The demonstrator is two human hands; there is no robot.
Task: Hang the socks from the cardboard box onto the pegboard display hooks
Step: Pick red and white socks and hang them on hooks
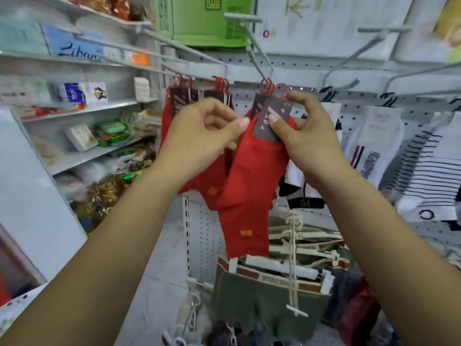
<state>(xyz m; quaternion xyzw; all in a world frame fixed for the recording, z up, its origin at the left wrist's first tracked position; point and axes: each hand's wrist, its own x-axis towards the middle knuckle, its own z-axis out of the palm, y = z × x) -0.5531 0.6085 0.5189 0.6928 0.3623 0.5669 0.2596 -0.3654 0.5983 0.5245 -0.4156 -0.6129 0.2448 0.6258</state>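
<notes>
Centre frame: the right hand [306, 136] pinches the red socks [247, 186] by their stiff header card [282, 108], just under the display hook [258, 62]. Light, floppy fabric, so the card looks the surest handle. The left hand [199, 136] curls alongside; whether it grips is unclear.

Raised right hand [308, 132] pinches the sock tag [280, 109] between thumb and fingers [298, 99], left hand [203, 129] curled alongside.
</notes>
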